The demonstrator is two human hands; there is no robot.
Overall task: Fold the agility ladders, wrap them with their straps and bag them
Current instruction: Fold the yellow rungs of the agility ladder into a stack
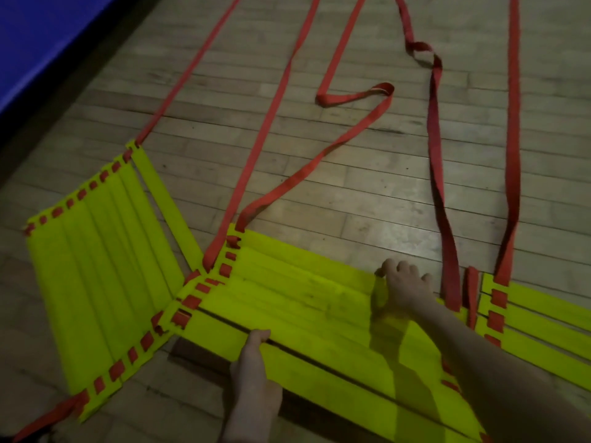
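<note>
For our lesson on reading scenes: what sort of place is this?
Probably a sports hall or gym: a worn wooden strip floor, a blue mat at its edge, and yellow-runged agility ladders with red straps laid out.

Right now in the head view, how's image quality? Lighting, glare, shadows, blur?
Head view: dim overall; a soft glare patch on the wooden floor; the right hand and its forearm cast a dark shadow across the yellow rungs; the left hand and frame edges look soft; wide-angle bend shows in the floorboards.
</note>
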